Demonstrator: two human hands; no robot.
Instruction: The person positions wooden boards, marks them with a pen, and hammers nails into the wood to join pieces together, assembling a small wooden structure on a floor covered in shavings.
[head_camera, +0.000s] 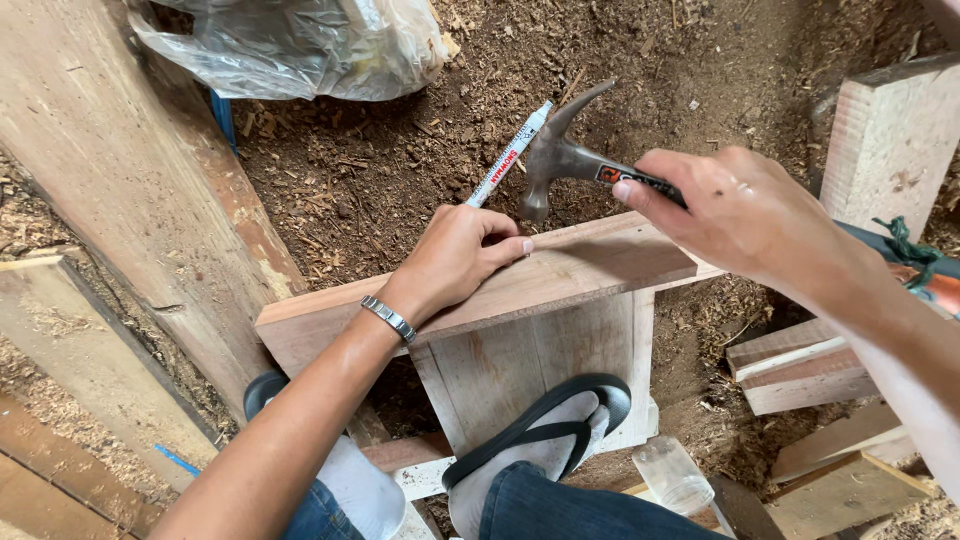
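Hammer (556, 160) handle hides inside the gripping right hand (735, 215); left hand (455, 258) pinches a half-hidden marker (510, 155).

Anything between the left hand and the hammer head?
Head view: nothing lies between the left hand and the grey steel claw hammer's head, only bare top edge of the reddish wooden plank. The white marker lies beside, on sawdust.

Sawdust-floored woodworking yard (400, 170), stacked planks (130, 190)
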